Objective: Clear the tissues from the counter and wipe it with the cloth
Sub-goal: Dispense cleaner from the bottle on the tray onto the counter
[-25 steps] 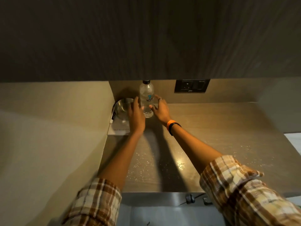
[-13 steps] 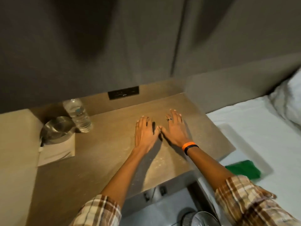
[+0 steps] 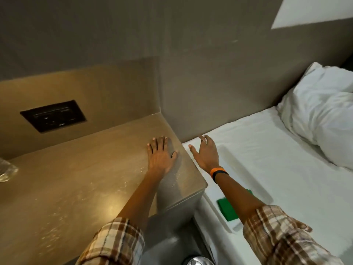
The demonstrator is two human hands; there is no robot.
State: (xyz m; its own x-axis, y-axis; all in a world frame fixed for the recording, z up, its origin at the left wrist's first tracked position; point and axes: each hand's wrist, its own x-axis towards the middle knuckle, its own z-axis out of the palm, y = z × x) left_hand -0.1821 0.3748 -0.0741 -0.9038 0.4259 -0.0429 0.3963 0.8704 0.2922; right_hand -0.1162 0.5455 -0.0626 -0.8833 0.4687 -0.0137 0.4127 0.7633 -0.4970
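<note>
The brown counter (image 3: 80,169) carries small white specks and crumbs near its front and right side. My left hand (image 3: 161,156) lies flat with spread fingers near the counter's right edge, holding nothing. My right hand (image 3: 206,153) hovers open past that edge, over the white bed (image 3: 277,169). A green folded cloth (image 3: 227,208) lies on the bed close to the counter's corner, partly hidden under my right forearm. No tissues are in sight.
A clear plastic bottle (image 3: 6,172) shows at the far left edge of the counter. A dark socket panel (image 3: 53,115) sits in the backsplash. A white pillow (image 3: 322,115) lies on the bed at right. A round metal object (image 3: 197,261) is below the counter.
Both hands left the bottle and slid right across the counter. The left hand now sits at the right edge; the right hand has passed over onto the bed side. The view swung right.
</note>
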